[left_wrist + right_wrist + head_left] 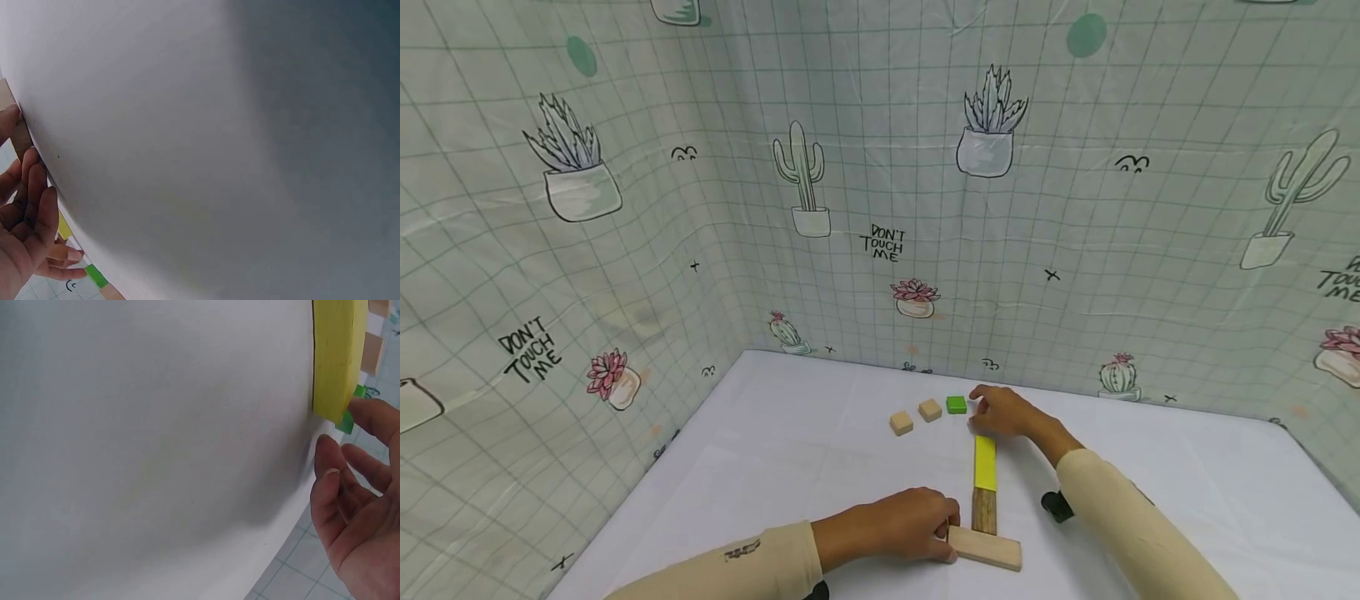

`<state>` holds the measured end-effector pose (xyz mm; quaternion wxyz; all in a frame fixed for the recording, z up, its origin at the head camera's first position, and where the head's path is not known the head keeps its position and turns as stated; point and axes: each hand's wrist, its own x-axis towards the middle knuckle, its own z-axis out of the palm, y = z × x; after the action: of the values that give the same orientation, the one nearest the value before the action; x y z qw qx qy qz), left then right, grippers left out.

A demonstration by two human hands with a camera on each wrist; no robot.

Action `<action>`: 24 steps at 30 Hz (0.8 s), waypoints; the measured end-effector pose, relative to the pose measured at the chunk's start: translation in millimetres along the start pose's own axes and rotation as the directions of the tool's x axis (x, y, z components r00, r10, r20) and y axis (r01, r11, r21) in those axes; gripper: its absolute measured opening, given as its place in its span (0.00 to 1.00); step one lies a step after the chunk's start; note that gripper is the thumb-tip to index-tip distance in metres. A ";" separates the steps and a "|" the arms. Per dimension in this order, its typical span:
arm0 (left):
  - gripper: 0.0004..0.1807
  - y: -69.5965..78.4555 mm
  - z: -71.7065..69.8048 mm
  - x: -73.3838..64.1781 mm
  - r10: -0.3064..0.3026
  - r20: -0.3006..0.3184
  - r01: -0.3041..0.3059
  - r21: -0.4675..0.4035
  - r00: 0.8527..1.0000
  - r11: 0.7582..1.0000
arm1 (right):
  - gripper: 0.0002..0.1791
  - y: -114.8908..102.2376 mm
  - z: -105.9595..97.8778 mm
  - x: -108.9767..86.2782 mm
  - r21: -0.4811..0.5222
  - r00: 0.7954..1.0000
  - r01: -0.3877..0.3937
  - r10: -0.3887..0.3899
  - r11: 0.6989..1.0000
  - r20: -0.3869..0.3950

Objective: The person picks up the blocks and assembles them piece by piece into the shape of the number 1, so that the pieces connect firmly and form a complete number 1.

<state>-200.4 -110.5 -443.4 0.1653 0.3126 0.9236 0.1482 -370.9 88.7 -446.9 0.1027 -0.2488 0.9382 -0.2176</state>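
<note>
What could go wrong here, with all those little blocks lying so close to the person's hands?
The right hand sits beside the small green cube and the far end of the long yellow block; a careless move could knock either out of line. The left hand touches the pale wooden plank, which lies against the dark brown wooden block; a push might shift both. The two small tan wooden cubes could scatter too.

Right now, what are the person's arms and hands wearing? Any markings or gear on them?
Both arms are in long cream sleeves that end at the wrist. The left sleeve carries a small dark printed mark near the cuff; the right sleeve looks plain. A black device shows under each wrist. The left hand and right hand are bare, without gloves.
</note>
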 end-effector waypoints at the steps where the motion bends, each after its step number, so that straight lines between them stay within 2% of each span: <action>1: 0.14 -0.1 0.2 0.2 -0.001 -0.001 0.001 0.003 1.000 1.000 | 0.25 -1.4 0.2 0.4 0.000 1.000 0.003 -0.003 1.000 0.000; 14: 0.15 0.4 -1.6 -1.7 0.022 -0.015 -0.022 0.030 1.000 0.999 | 0.29 -13.3 1.2 7.5 -0.032 1.000 0.002 -0.002 0.999 0.006; 24: 0.15 -0.8 0.2 -1.5 0.013 -0.005 -0.013 0.037 1.000 0.999 | 0.26 -15.2 6.4 13.5 -0.106 0.999 -0.035 0.037 0.994 0.022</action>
<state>-199.6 -112.1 -443.5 0.1561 0.3214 0.9245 0.1329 -374.1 67.7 -446.8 0.1043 -0.2395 0.9514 -0.1627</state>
